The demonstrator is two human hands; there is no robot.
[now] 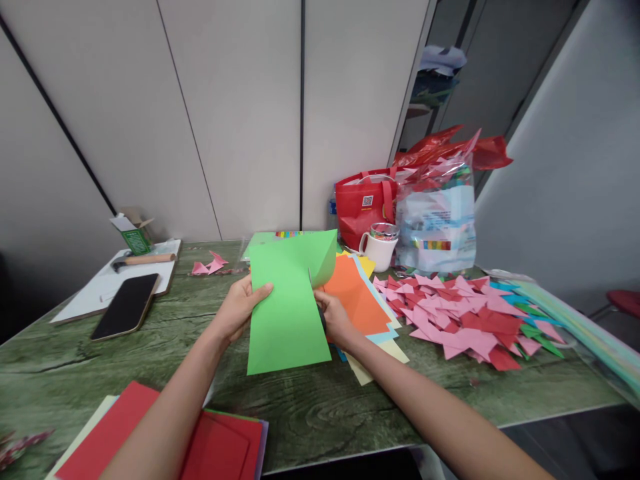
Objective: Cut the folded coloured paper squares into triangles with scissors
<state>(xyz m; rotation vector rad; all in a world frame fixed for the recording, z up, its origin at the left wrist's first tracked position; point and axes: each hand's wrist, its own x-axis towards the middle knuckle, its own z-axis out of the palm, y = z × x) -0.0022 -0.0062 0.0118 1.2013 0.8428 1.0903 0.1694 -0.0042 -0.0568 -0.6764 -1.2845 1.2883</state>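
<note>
A light green paper sheet is held upright above the table. My left hand pinches its left edge, thumb on the front. At the sheet's right edge my right hand is closed around a dark handle, which looks like scissors. A thin blade runs up into the paper. Beside the blade, the sheet's upper right part curls away as a flap. Under my right hand lies a fanned stack of orange, yellow and blue sheets.
A heap of pink, red and green folded paper triangles covers the right of the green table. Behind stand a white mug, a red bag and a plastic bag. Left: a phone, hammer, small green box. Red sheets lie near me.
</note>
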